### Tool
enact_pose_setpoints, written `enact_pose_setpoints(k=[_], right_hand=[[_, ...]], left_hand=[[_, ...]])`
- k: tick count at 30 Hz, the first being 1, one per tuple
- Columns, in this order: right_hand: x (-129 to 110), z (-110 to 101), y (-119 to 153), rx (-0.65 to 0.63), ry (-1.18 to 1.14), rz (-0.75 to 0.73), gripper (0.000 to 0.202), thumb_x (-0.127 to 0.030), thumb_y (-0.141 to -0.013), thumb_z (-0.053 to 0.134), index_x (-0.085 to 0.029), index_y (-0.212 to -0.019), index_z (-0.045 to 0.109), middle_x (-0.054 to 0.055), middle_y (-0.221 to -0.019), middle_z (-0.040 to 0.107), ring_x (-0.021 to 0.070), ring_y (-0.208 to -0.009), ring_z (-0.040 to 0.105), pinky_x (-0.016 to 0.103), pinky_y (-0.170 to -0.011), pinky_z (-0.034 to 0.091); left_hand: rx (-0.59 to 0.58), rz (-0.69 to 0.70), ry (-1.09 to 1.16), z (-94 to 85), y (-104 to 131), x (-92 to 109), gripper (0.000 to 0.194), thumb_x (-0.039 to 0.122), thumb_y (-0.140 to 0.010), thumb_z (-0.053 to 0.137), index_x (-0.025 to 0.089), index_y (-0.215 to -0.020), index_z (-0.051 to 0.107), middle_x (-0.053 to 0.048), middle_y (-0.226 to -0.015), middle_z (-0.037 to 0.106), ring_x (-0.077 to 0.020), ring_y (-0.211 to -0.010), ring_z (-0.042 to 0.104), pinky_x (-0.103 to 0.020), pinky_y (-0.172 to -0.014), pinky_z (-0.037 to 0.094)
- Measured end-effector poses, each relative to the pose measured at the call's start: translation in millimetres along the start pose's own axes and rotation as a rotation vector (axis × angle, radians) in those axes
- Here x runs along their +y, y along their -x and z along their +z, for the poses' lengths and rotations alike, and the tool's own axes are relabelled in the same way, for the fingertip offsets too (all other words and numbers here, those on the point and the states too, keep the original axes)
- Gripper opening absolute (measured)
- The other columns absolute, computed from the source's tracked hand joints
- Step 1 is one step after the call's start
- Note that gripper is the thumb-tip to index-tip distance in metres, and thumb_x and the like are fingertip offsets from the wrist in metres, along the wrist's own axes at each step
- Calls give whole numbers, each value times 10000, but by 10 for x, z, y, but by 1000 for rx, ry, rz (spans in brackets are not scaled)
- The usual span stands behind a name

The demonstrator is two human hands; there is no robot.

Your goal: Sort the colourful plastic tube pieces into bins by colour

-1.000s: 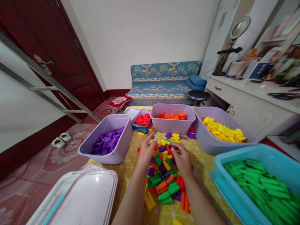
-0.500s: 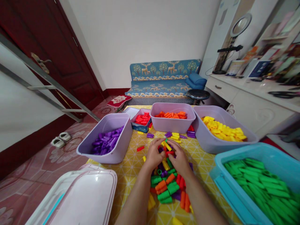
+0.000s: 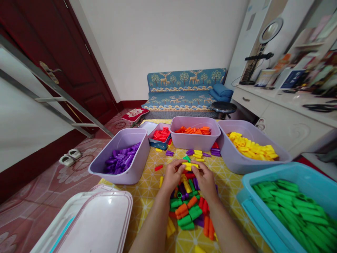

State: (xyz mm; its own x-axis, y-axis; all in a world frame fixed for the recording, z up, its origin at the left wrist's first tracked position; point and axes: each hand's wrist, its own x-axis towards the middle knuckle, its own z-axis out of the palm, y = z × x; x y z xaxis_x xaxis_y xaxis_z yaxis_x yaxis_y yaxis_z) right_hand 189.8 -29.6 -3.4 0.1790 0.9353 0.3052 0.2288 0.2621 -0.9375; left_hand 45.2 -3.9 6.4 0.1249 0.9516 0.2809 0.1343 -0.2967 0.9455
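Note:
Yellow plastic pieces [image 3: 190, 166] lie crosswise between my two hands, above a mixed pile. My left hand [image 3: 173, 174] pinches their left end, and my right hand [image 3: 205, 178] grips the right end. Beneath and nearer to me spreads the pile of green [image 3: 185, 221], orange [image 3: 181, 211], red, purple and yellow pieces. A green piece [image 3: 186, 159] rests just beyond my fingers. One red piece [image 3: 158, 168] lies apart, left of my left hand.
Around the yellow cloth [image 3: 143, 196] stand bins of purple [image 3: 137, 175], red [image 3: 159, 144], orange [image 3: 195, 142], yellow [image 3: 231, 165] and green pieces [image 3: 252, 211]. White lids [image 3: 105, 221] lie at the near left. Small groups of pieces lie before the far bins.
The yellow pieces between my hands have turned from slanted to nearly level, and both hands now hold them. The green piece beyond my fingers shows more. The view has shifted slightly.

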Motion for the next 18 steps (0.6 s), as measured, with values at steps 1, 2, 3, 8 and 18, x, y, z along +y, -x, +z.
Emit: enact_pose_setpoints(k=[1,2,3,8,18], right_hand=[[4,-11,3,27,-4,12,289,-424,-821,567,-207,-985,664,72,-1020,683,237,-932,621,359,-822,486],[10,-25,4,64,-16,29,289,-435,-822,561,-205,-968,658,65,-979,688,230,-892,625,344,-793,488],[16,-42,5,110,-31,46,289,-443,-825,553,-204,-957,648,58,-941,689,221,-854,626,329,-767,487],[-20,-115,2,193,-32,52,256,-437,-833,540,-199,-860,630,32,-773,656,193,-719,591,290,-670,465],[-95,1,15,-30,55,-33,363,-390,-784,625,-227,-1109,614,48,-910,674,206,-801,622,327,-739,498]], left_hand=[[8,-15,24,1,-3,-12,207,254,-801,585,153,-943,697,-69,-918,688,-186,-852,620,-298,-795,485],[23,-36,49,0,-7,-30,202,260,-800,583,148,-929,690,-65,-905,690,-184,-839,624,-294,-781,491],[41,-59,73,-2,-11,-52,200,265,-798,582,144,-922,682,-62,-886,691,-182,-823,628,-288,-764,496],[145,-128,142,-28,-27,-126,229,301,-782,601,131,-918,674,-60,-847,700,-185,-799,638,-288,-754,502],[-8,-37,142,-22,-4,-25,238,319,-798,619,156,-946,712,-86,-968,711,-208,-916,642,-328,-865,487]])
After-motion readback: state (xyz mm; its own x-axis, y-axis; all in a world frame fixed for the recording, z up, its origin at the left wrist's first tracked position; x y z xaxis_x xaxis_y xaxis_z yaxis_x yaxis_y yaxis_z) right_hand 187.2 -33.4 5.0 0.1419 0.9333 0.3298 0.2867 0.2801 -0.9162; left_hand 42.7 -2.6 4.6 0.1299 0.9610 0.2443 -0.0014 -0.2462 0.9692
